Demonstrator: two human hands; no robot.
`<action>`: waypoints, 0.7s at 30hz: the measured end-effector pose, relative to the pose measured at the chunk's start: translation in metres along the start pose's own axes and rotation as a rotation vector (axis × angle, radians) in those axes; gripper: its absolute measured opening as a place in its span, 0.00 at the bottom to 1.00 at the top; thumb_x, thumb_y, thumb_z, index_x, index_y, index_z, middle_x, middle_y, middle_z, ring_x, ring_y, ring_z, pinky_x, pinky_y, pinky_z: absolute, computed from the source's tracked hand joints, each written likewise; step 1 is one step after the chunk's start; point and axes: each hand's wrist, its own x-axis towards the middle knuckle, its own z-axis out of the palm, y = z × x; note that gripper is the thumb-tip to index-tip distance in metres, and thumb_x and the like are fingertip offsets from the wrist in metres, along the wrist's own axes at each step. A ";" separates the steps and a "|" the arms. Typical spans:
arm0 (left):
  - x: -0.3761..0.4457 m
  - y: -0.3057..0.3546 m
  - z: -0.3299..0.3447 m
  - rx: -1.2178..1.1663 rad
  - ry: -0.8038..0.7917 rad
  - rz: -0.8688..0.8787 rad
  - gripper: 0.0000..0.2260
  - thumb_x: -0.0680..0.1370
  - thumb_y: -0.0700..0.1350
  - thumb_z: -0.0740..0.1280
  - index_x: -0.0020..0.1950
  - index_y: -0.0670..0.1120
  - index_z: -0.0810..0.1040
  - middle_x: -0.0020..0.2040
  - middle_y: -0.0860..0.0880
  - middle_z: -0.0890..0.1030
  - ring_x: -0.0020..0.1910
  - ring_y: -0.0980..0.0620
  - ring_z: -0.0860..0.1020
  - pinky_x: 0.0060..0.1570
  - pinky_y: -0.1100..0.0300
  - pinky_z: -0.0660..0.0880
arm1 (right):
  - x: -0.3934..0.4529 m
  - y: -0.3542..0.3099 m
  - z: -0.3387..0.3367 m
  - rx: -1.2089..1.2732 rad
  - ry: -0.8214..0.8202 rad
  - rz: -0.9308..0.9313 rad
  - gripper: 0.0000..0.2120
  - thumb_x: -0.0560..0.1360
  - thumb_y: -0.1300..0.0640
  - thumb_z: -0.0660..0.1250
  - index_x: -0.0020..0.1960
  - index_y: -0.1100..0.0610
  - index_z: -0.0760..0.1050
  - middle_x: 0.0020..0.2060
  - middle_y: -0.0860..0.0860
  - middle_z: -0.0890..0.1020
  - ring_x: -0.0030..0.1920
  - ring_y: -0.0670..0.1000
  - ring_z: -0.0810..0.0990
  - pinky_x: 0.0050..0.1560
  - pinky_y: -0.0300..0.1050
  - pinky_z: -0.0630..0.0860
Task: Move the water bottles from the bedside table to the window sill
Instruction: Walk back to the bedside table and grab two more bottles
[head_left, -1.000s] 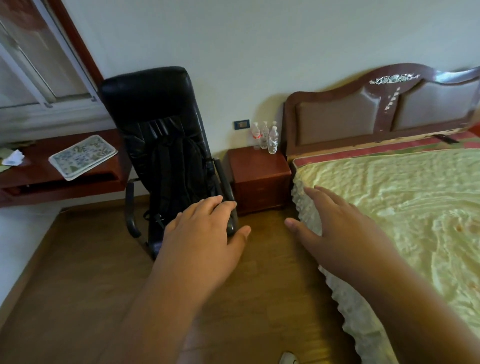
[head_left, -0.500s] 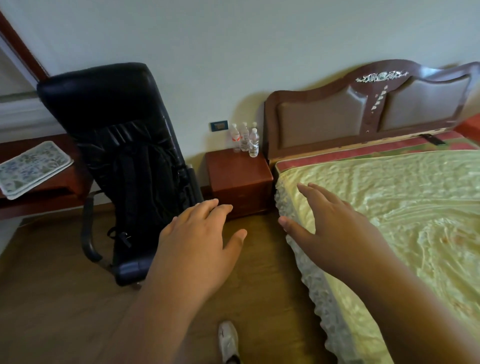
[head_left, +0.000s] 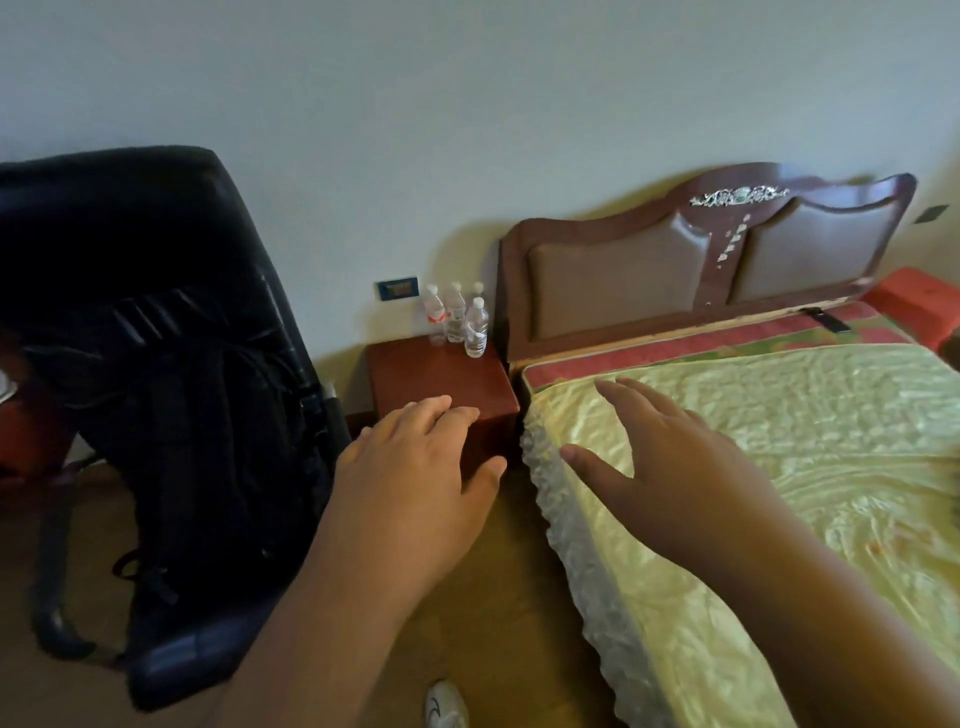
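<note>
Reaching forward in the head view, the left hand (head_left: 415, 483) and right hand (head_left: 670, 467) hover with fingers spread, grasping nothing. Well beyond the fingertips, four small clear plastic water bottles (head_left: 457, 319) stand clustered at the back of the red-brown wooden bedside table (head_left: 436, 384), beside the headboard. They look partly to mostly filled, capped, light but smooth; grip each around the mid-body label, upright, without squeezing the thin walls.
</note>
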 end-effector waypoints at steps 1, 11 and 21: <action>0.016 -0.004 -0.001 -0.003 -0.002 0.003 0.27 0.79 0.68 0.54 0.77 0.62 0.57 0.79 0.59 0.58 0.78 0.55 0.57 0.75 0.47 0.59 | 0.016 -0.005 -0.003 -0.004 0.007 -0.001 0.38 0.76 0.28 0.54 0.80 0.42 0.50 0.80 0.41 0.56 0.78 0.49 0.61 0.73 0.54 0.65; 0.129 -0.038 -0.011 0.017 -0.020 -0.008 0.27 0.79 0.67 0.53 0.78 0.62 0.57 0.79 0.60 0.58 0.78 0.56 0.57 0.75 0.48 0.58 | 0.135 -0.023 0.006 0.024 -0.052 -0.013 0.38 0.76 0.28 0.54 0.80 0.42 0.49 0.80 0.39 0.55 0.78 0.48 0.60 0.74 0.54 0.65; 0.244 -0.031 -0.006 0.039 -0.006 -0.142 0.27 0.79 0.66 0.54 0.78 0.60 0.59 0.78 0.58 0.60 0.77 0.55 0.59 0.74 0.48 0.62 | 0.286 0.009 0.002 0.069 -0.057 -0.115 0.38 0.75 0.28 0.55 0.80 0.42 0.53 0.80 0.41 0.56 0.74 0.50 0.68 0.71 0.54 0.68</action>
